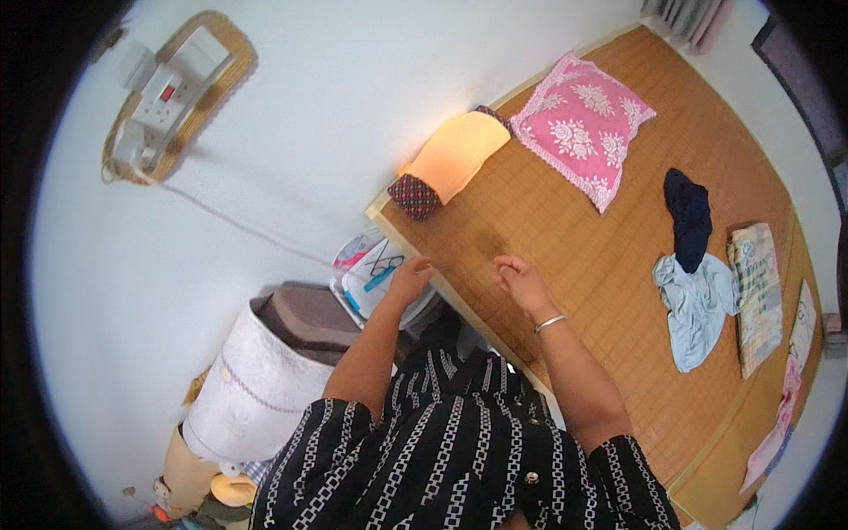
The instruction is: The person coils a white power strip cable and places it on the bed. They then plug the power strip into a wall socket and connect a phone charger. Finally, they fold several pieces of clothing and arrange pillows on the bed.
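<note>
Here are both hands mid-frame, one either side of the bed's edge. The left hand [412, 278] is loosely curled, fingertips gathered, nothing visible in its grip; it hangs over or near the tub [356, 299], and whether it touches I can't tell. The right hand [523, 281], bracelet [549, 323] at the wrist, is half curled above the mat [565, 256], fingers bent inward, nothing seen in them; contact with the mat can't be judged. Elbows bent, both hands sit before the body, a posture that looks relaxed rather than gripping.

The mat fills the right of the frame; the tub is tucked left of centre between bed and wall, likely for easy reach, with glasses [386, 263] lying on top. Up top, the bolster [455, 163] and pink pillow [579, 124] lie along the wall side, perhaps marking the head end. Over at right, a navy cloth [687, 216] meets a crumpled pale-blue one [693, 309], loosely dropped by the look of it, while the plaid quilt [757, 296] beside them is folded, presumably to save room.
</note>
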Tool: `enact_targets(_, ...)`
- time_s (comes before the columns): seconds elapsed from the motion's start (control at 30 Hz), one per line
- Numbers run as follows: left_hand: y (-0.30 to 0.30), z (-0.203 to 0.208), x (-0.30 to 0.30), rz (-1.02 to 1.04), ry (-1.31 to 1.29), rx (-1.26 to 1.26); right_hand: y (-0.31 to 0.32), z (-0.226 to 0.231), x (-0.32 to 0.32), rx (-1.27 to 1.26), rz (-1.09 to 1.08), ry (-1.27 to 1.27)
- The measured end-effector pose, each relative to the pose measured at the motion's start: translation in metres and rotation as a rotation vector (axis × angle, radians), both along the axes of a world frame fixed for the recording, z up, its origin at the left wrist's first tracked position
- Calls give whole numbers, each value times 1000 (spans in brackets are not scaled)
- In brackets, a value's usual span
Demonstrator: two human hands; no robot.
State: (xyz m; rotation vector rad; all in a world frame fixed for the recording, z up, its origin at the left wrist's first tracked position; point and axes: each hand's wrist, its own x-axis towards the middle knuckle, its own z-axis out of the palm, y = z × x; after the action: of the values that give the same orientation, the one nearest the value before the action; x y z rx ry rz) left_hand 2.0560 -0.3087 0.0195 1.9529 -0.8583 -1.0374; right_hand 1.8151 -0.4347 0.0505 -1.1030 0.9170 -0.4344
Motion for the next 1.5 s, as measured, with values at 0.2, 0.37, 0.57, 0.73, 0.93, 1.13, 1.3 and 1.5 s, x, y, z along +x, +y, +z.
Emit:
enact_targets(0.2, -76, -15, 58, 214, -421, -7, -27, -32, 32, 101, -23, 70)
enact_targets(0.37, -165, -7, 92, -61, -774, -2, -71, -63, 65, 255, -2, 224)
enact_targets(0.57, -256, -10, 92, -548, -910, 77, -130, -88, 93, 334, -209, 180)
enact_targets(0.73, -287, -23, 114, -562, -946, 131, -164, -92, 106, 269, -200, 256)
enact_targets(0.93, -310, -19, 96, -541, -867, 193, -217, -95, 66, 315, -370, 145)
enact_targets(1.13, -432, -54, 27, -507, -467, -291, -271, -111, 17, 410, -689, -60)
enact_targets(1.3, -534, -81, -8, -436, -346, -206, -328, -122, 10, 598, -910, -207)
enact_targets(1.5, -545, -82, -33, -711, -275, 149, -347, -105, 20, 689, -936, -257)
